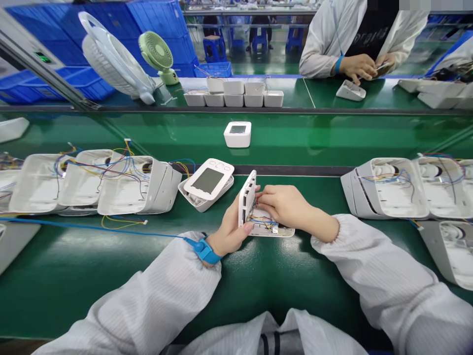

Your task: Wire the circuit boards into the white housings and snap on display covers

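My left hand (231, 224), with a blue wrist strap on its wrist, grips a white display cover (247, 199) that stands nearly on edge. Below the cover lies a white housing half (286, 232) with coloured wires (264, 220) inside. The fingers of my right hand (283, 201) are pinched together behind the cover, close to the wires; what they hold is hidden. Left of my hands, a white monitor cover with a grey screen (208, 181) rests askew on its open housing (203, 203).
White housings with loose wires (127, 185) line the left side, and more (397, 190) stand at the right. A closed white monitor (237, 135) sits ahead on the green surface. Beyond the ledge are fans (157, 52), stacked white shells (234, 93) and a co-worker's hands (360, 66).
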Action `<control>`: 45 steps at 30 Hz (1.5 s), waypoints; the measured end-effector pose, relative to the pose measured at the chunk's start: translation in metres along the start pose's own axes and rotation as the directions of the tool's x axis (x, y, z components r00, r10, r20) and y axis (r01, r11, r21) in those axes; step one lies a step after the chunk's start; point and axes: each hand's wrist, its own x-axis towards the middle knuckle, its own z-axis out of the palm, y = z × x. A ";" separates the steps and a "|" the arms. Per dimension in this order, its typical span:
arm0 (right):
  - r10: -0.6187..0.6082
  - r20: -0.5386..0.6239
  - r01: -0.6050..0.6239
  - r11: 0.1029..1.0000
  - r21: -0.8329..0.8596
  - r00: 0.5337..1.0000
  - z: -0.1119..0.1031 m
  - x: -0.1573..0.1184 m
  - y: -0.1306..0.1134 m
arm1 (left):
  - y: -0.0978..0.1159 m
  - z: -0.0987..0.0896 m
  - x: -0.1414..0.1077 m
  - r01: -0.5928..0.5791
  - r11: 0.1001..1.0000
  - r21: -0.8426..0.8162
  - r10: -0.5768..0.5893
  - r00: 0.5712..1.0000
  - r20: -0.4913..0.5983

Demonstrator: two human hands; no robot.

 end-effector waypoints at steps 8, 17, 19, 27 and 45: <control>-0.015 0.043 0.016 1.000 -0.025 0.999 -0.002 0.002 -0.003 | -0.001 -0.002 -0.001 0.010 1.000 0.024 -0.011 0.999 0.031; 0.009 0.072 -0.001 0.994 -0.112 0.997 -0.002 0.002 -0.004 | 0.004 0.003 0.002 0.013 0.997 0.076 -0.016 0.999 0.040; 0.013 0.065 -0.007 0.995 -0.104 0.998 -0.002 0.002 -0.005 | 0.005 0.003 0.004 -0.012 0.995 0.097 0.007 0.999 0.047; 0.202 0.121 -0.204 0.979 0.003 0.972 -0.026 0.003 0.010 | 0.004 0.002 0.003 0.035 0.999 0.033 -0.035 0.999 0.004; -0.137 0.265 0.010 0.903 0.430 0.955 -0.056 -0.006 0.001 | 0.006 0.002 0.002 0.086 0.994 -0.066 -0.087 0.996 -0.025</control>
